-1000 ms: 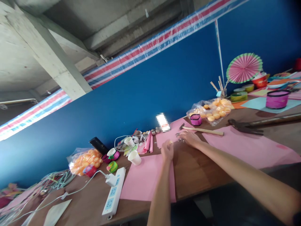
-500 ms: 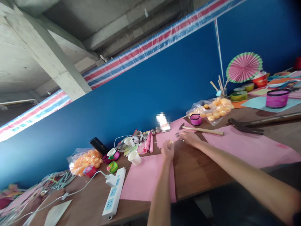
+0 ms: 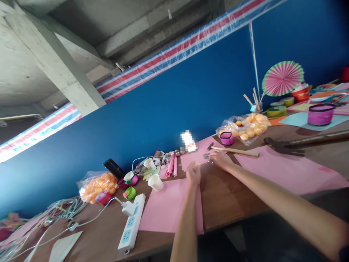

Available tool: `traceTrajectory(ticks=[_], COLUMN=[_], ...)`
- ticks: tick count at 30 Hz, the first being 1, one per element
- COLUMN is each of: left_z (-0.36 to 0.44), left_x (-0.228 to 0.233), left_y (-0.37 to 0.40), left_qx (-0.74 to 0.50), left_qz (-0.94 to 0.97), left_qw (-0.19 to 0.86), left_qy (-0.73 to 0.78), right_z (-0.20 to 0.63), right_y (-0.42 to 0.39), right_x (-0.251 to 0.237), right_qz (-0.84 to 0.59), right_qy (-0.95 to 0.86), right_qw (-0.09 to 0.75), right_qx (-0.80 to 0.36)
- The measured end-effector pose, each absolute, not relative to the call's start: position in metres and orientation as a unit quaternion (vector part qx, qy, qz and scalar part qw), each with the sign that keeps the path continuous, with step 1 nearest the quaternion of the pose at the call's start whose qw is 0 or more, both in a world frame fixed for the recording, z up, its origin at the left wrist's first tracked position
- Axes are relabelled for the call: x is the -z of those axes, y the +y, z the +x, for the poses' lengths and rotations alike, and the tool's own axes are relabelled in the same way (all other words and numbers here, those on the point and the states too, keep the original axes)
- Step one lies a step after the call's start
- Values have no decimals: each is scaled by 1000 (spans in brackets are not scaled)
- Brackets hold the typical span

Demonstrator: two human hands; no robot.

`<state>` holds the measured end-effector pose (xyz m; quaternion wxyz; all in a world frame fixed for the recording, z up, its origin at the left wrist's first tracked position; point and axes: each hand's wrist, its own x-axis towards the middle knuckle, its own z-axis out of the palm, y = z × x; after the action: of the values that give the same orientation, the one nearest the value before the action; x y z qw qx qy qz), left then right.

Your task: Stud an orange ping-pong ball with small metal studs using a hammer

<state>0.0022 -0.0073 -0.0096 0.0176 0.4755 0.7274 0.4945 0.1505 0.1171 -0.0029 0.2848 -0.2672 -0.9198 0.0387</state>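
Note:
My left hand (image 3: 193, 173) rests on the brown table (image 3: 226, 198) with its fingers curled around a small orange ball (image 3: 195, 165). My right hand (image 3: 220, 160) lies palm down just to its right, fingers over some small metal bits at the edge of a pink paper sheet (image 3: 196, 154). What the right fingers touch is too small to tell. A small hammer with a wooden handle (image 3: 235, 150) lies just beyond the right hand. Another pink sheet (image 3: 171, 207) is spread under my left forearm.
A bag of orange balls (image 3: 247, 128) sits behind the hammer, another bag (image 3: 98, 186) at the left. A white power strip (image 3: 132, 222), paper cups (image 3: 156, 182), purple tape rolls (image 3: 227, 138) and a claw hammer (image 3: 300, 142) lie about. A pink paper fan (image 3: 283, 78) stands against the blue wall.
Both hands stay almost where they were; the left hand has edged slightly toward the right hand. The view has shifted a little.

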Motion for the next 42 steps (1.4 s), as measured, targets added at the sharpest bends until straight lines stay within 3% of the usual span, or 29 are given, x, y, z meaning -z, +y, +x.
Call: traceTrajectory(ticks=[10,26,42], left_z=[3,4,5], left_x=[7,9,8], left_y=[-9,-9,-10], left_qx=[-494,-471,-456], left_qz=[478,498,498], left_qw=[11,9,14], left_qy=[727,728,738], right_z=[154,148,146], right_y=[119,123,126], right_x=[6,6,9], right_qz=[-363,-218,-193], right_qy=[-883,-935,-936], right_qw=[298,274,290], right_qx=[-16,-48,-53])
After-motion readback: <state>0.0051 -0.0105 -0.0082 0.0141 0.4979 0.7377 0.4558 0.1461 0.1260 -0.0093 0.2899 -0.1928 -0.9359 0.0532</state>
